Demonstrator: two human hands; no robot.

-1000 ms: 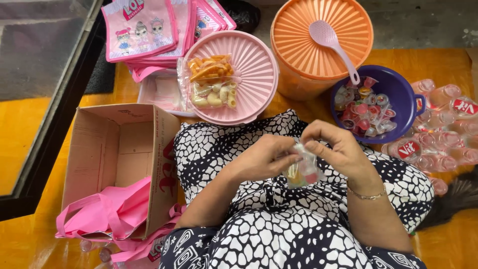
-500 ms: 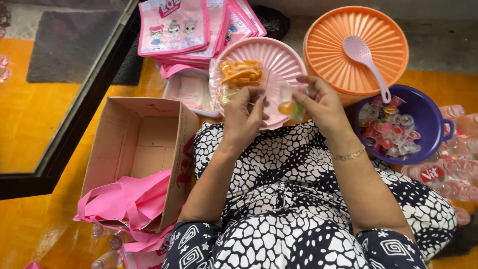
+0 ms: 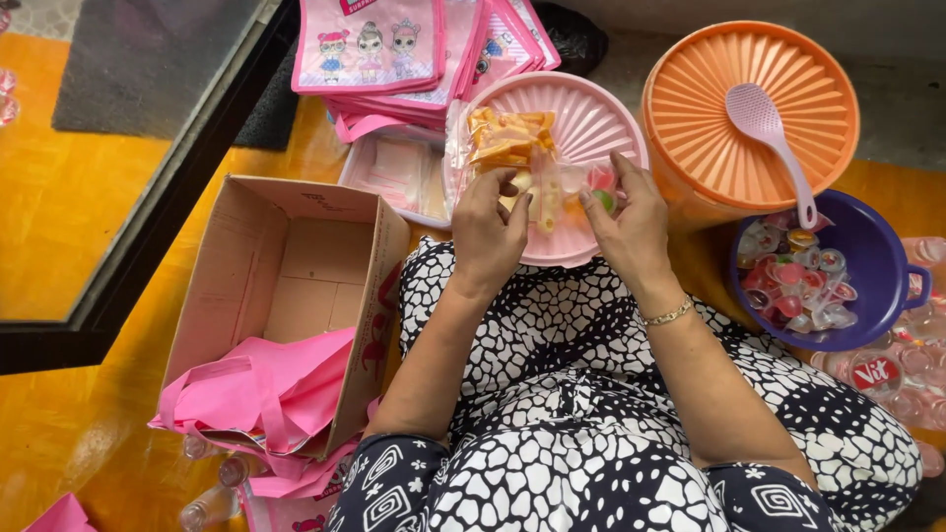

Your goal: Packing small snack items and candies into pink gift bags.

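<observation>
Here, at the far left, a dark door frame [image 3: 168,207] ran diagonally and closed off that side, with the yellow floor [image 3: 69,433] free only below it. Next came an open cardboard box [image 3: 296,286], its flap standing up, with pink bags [image 3: 261,394] hanging over its near edge, so little room was left between the box and the person's lap. Behind it lay a stack of pink printed bags [image 3: 394,49]. In the middle, both hands met over the near rim of a pink ribbed lid [image 3: 591,118]. The left hand [image 3: 488,232] was curled, its fingertips pinching a clear plastic snack bag [image 3: 552,192]. The right hand [image 3: 631,222] pinched the same bag from the other side, where small coloured jelly cups showed inside. To the right stood an orange container [image 3: 719,138] with a lilac spoon [image 3: 774,138] on its lid, and nearer, a purple bowl [image 3: 877,256] of jelly cups [image 3: 798,286] crowded the right edge.
</observation>
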